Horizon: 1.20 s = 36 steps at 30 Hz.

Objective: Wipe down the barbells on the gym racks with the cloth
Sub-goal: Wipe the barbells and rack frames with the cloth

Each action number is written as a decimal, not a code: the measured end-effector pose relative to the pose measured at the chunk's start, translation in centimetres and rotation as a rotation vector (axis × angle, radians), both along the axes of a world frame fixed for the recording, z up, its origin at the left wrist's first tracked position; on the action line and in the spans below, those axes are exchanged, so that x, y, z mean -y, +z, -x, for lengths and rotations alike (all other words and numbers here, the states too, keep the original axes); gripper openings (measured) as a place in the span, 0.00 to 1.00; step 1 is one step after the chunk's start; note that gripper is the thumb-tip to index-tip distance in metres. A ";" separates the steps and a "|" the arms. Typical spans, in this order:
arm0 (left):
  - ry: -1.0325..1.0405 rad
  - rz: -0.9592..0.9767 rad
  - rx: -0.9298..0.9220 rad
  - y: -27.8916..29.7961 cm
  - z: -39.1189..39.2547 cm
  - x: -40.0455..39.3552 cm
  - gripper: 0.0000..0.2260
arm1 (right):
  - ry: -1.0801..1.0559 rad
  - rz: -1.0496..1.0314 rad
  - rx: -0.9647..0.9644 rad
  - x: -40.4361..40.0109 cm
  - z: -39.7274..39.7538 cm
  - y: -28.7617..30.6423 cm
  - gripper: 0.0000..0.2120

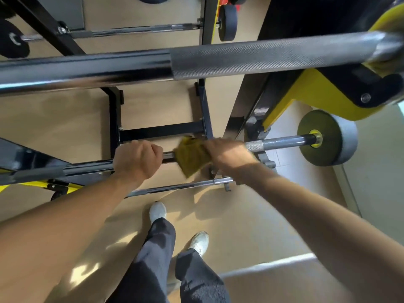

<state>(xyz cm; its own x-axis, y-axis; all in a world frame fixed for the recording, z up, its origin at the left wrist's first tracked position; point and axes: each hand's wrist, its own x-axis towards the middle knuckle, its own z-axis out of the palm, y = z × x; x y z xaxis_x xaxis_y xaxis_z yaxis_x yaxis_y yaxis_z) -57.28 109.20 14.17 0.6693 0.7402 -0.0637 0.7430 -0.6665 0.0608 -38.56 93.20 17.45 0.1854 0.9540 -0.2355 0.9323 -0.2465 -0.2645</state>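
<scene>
- Looking straight down past two bare forearms onto a racked barbell [279, 142] running left to right at mid-frame.
- Left hand [136, 159] wrapped in a closed fist around the smooth middle of that bar, grip clamped tight on the steel.
- Right hand [227, 155] just beside it to the right, pressing a mustard-yellow cloth [190, 159] against the bar; grip closed on the cloth, fingers mostly hidden beneath it.
- Cloth bunched over the bar between the two hands, one corner hanging below, edges blurred.
- Grey weight plate [328, 137] with a yellow hub on the bar's right end, well apart from the hands.
- Second, much closer barbell [196, 62] crossing the top of the view, smooth at left, knurled at right, resting on a yellow and black rack [323, 95].
- Thinner bar [179, 187] lying lower, just beneath the hands.
- Another barbell [131, 31] with black plates farther back at the upper left.
- Black frame [161, 130] of the rack visible below the wiped bar.
- Tan floor [251, 226] underneath, with white shoes [157, 211] and dark trousers [157, 254] at bottom centre.
</scene>
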 end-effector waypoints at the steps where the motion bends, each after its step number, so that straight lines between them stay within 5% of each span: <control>1: 0.000 0.009 -0.008 0.0 0.0 0.0 0.25 | -0.003 0.013 0.058 1.4 -1.8 0.1 0.08; 7: 0.030 0.003 -0.049 0.1 -0.2 0.1 0.22 | -0.084 0.143 0.237 2.9 -3.3 -0.2 0.11; 13: 0.036 0.005 -0.049 0.1 -0.2 0.2 0.20 | -0.156 0.165 0.137 -1.2 1.3 -0.1 0.13; 21: 0.036 0.028 0.039 -0.1 0.1 0.3 0.23 | -0.171 -0.086 0.034 -3.9 8.2 -2.3 0.19; 24: 0.037 0.111 0.225 0.2 0.8 0.1 0.20 | -0.260 -0.256 -0.116 -3.4 9.1 -2.2 0.16; 29: 0.013 0.594 0.801 2.6 3.9 1.5 0.20 | -0.500 -0.482 -0.698 -3.7 12.7 0.8 0.08; 36: 0.083 0.725 0.971 5.7 14.7 0.7 0.24 | -0.432 -0.541 -0.910 -10.3 23.4 2.5 0.22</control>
